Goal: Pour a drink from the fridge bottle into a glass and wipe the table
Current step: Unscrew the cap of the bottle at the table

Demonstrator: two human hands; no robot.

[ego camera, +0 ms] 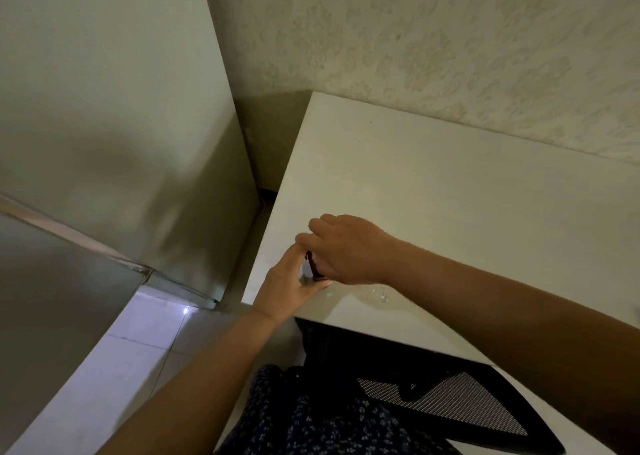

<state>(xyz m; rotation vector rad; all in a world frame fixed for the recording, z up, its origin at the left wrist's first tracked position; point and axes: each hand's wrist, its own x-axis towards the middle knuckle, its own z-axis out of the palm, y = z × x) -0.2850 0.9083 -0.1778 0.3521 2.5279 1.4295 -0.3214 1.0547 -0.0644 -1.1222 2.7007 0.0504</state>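
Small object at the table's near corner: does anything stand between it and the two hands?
Nothing visible does. The left hand and right hand both close around the small object, so only a dark strip shows. A faint clear glint lies on the table just right of them; I cannot tell what it is.

We see two bare forearms with no sleeves, watch or rings on them. Our left hand [289, 286] and right hand [346, 250] are both uncovered, with short plain nails where any show. Near the bottom edge our dark navy garment [311, 420] appears, printed all over with tiny pale flowers.
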